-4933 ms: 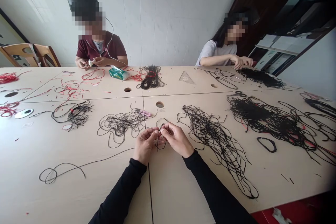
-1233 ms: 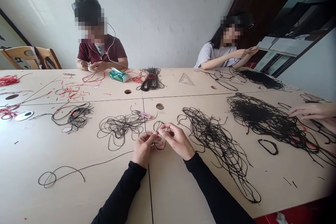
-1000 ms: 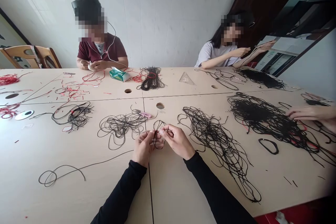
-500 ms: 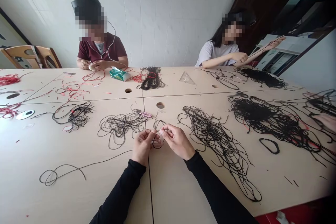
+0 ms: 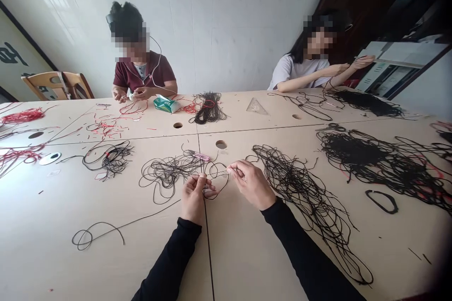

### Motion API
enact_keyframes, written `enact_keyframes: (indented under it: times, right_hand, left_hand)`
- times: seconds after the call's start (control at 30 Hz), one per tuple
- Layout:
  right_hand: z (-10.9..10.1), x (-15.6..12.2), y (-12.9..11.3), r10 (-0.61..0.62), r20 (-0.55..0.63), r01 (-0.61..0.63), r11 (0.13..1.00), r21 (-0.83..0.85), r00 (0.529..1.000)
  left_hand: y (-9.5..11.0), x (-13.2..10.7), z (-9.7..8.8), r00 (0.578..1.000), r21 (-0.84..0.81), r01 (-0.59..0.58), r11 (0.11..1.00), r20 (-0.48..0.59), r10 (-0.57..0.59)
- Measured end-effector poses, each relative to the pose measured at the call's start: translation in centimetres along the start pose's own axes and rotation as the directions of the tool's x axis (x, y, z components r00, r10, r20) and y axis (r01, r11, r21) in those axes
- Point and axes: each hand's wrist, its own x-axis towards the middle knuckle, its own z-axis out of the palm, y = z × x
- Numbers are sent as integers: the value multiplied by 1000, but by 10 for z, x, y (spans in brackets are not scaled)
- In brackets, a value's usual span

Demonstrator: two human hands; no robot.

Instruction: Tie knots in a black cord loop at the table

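Black cord (image 5: 216, 165) loop spans between grips; left hand (image 5: 193, 196) pinches one side, right hand (image 5: 250, 182) other

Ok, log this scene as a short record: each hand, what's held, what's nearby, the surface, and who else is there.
Left: left hand pinches the black cord
Right: right hand pinches the same cord, hands apart
Nearby: pink snips beyond the hands; small tangle on the left, large tangle on the right
Surface: light wooden table
Others: person in maroon top, person in white top, seated opposite
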Motion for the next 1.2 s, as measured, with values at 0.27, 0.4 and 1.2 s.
enact_keyframes:
  times: [0.27,0.4,1.2]
  right_hand:
    - [7,-4,6,126,-74,-116,986,122,989]
    - [7,-3,6,262,-81,-196,864,463,962]
    - [13,-6,-7,265,8,-192,681,707,964]
  left_hand:
    - [-3,0,1,999,88,41,995,31,-44]
    - [-5,-4,3,977,219,80,972,174,-120]
    - [-10,-10,7,946,375,65,925,273,-178]
